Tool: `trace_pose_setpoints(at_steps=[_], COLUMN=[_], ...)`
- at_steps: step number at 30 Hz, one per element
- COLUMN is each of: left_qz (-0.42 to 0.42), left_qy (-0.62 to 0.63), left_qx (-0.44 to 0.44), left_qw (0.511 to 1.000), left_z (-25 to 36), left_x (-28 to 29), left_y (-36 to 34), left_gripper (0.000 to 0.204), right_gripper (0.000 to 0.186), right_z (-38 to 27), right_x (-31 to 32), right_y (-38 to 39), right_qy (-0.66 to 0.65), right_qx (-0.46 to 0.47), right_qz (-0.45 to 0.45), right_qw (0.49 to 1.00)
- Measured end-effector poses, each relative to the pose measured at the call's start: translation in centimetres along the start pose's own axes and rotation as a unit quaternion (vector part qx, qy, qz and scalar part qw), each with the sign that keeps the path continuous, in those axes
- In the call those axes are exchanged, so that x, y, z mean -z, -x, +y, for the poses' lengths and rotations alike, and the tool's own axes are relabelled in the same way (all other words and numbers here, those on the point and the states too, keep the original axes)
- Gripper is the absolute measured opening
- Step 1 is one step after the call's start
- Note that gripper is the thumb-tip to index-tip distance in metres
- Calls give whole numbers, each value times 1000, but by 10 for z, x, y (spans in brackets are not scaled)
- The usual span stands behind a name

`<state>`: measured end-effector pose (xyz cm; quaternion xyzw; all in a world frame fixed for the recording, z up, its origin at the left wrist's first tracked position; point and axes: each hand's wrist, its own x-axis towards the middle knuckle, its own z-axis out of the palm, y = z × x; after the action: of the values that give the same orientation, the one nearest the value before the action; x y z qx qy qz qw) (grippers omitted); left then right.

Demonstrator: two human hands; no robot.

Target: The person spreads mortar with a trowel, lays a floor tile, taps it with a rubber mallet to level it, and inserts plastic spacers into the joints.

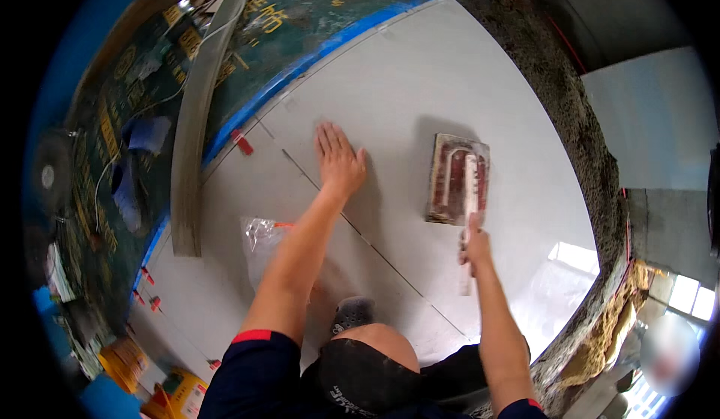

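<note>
My left hand point(339, 164) lies on a large light grey tile point(390, 81), fingers spread, beside a thin joint line. My right hand point(475, 246) grips a long pale tool handle point(467, 276), blurred, which reaches up over a dirty rectangular float point(442, 179) with a reddish top and a loop handle; whether the two are joined I cannot tell. A crumpled clear plastic bag point(259, 239) with something orange lies by my left forearm. Small red clips point(242, 142) sit along the joints at the left.
A long grey bar point(190, 186) lies over printed green boards point(300, 3) and blue edging point(352, 23). Blue rags point(146, 130) and yellow buckets point(124, 359) are at left. Rough dark mortar point(536, 59) borders the tile at right, beside a pale panel point(645, 119). My knee point(382, 344) is below.
</note>
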<state>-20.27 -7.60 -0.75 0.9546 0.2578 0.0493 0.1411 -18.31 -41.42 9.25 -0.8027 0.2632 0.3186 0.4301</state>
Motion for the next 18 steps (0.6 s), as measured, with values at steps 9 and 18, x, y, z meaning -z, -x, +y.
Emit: trace_pose_setpoints(at_steps=[9,18], left_qz=[2,6], left_qy=[-22,-24], left_qx=[-13,-10], left_qw=[1000,1000], left_z=[32,35], left_x=[-17,-13], left_y=[-179,-203], left_gripper=[97,98], right_gripper=[49,61], right_z=[-197,-127], right_x=[147,-17], right_y=[93,-108], right_qy=[-144,-9], right_qx=[189,-11], right_qz=[199,34], right_qw=[951,999])
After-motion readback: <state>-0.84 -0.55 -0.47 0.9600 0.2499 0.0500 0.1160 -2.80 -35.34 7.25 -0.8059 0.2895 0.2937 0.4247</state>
